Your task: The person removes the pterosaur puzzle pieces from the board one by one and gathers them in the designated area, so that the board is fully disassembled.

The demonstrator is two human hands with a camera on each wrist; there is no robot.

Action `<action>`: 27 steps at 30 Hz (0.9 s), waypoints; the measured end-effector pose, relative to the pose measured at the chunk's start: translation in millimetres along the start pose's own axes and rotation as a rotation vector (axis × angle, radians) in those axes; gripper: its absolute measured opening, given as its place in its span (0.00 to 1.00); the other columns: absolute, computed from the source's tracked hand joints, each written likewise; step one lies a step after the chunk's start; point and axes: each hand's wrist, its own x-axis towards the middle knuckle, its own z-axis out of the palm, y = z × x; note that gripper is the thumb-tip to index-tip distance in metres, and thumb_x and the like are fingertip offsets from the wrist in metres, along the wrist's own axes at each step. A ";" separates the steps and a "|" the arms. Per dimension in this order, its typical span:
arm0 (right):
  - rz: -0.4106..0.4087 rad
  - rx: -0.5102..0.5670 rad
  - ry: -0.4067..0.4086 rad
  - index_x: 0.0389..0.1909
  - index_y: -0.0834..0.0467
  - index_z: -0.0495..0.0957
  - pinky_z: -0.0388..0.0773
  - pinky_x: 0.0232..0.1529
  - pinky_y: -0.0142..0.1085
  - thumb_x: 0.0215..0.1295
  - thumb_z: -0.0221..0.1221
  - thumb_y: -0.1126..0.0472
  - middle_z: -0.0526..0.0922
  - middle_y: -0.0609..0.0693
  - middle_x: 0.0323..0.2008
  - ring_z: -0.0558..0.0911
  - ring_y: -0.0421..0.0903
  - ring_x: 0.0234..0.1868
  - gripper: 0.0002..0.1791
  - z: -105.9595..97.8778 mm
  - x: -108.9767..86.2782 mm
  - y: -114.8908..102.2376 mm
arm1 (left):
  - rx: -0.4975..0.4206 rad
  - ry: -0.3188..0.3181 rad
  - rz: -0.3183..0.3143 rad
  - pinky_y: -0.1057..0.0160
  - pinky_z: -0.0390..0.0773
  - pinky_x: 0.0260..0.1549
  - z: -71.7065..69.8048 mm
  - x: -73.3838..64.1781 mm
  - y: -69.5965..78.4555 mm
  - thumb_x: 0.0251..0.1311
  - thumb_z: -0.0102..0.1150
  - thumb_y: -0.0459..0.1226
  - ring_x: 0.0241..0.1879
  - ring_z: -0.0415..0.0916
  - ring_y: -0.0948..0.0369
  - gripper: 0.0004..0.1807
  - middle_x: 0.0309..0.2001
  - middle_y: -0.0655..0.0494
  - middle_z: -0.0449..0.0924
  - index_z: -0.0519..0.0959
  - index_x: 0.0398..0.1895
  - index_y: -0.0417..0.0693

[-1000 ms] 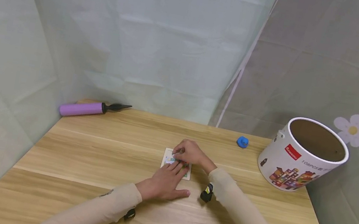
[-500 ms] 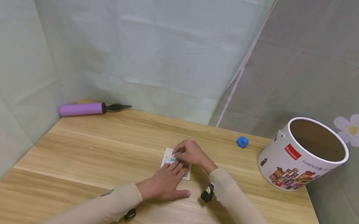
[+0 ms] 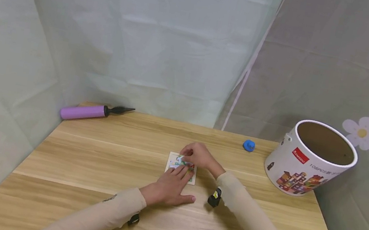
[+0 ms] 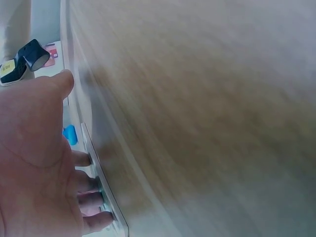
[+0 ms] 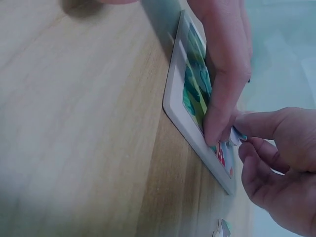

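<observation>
A small jigsaw puzzle in a pale frame [image 3: 172,156] lies flat on the wooden table, partly covered by both hands. My left hand [image 3: 172,186] rests on it with extended fingers, thumb spread out on the table. In the left wrist view its fingertips [image 4: 106,218] touch the puzzle's face. Above the far side of the puzzle, my right hand [image 3: 198,156] pinches a small puzzle piece [image 5: 239,135] between thumb and fingers. That piece is tilted, close beside the left fingertips. Green and red printing shows on the puzzle [image 5: 196,81].
Another small piece [image 5: 223,228] lies on the table beyond the frame. A blue rubber duck [image 3: 249,145] sits at the back right, near a large white bucket [image 3: 300,169]. A purple hand pump [image 3: 85,112] lies at the back left. Fabric walls border the table.
My right hand has shifted slightly right and away from me, lifting its fingertips from the puzzle's upper left area, where more printing shows. My left hand has stayed in place.
</observation>
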 end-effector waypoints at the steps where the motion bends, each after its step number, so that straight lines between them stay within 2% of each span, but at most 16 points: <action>1: 0.002 -0.007 -0.002 0.38 0.56 0.89 0.82 0.41 0.34 0.63 0.70 0.65 0.89 0.45 0.34 0.84 0.39 0.36 0.05 -0.3 -0.2 -0.2 | 0.002 0.001 0.001 0.42 0.56 0.74 0.2 0.1 -0.2 0.70 0.41 0.69 0.81 0.46 0.48 0.50 0.81 0.41 0.47 0.54 0.81 0.43; 8: 0.018 0.008 0.004 0.40 0.55 0.90 0.82 0.42 0.35 0.65 0.69 0.65 0.90 0.46 0.38 0.85 0.39 0.38 0.05 -1.2 -2.4 -0.8 | 0.016 0.002 0.007 0.43 0.57 0.74 0.3 -0.3 -0.6 0.70 0.40 0.69 0.80 0.46 0.47 0.50 0.81 0.41 0.48 0.54 0.81 0.43; 16: 0.020 0.051 0.061 0.42 0.57 0.90 0.84 0.46 0.38 0.67 0.67 0.65 0.90 0.49 0.42 0.87 0.43 0.41 0.07 -0.3 -4.7 1.1 | 0.018 0.015 0.013 0.43 0.57 0.74 -0.2 -0.6 0.2 0.70 0.41 0.68 0.80 0.48 0.47 0.49 0.81 0.41 0.49 0.55 0.81 0.42; 27: 0.071 0.110 0.099 0.45 0.58 0.89 0.85 0.44 0.38 0.68 0.67 0.64 0.90 0.50 0.41 0.87 0.45 0.41 0.08 -15.7 -15.9 7.1 | 0.030 0.004 0.007 0.44 0.57 0.74 -1.5 -1.2 0.8 0.70 0.41 0.69 0.80 0.49 0.47 0.49 0.81 0.42 0.49 0.55 0.81 0.44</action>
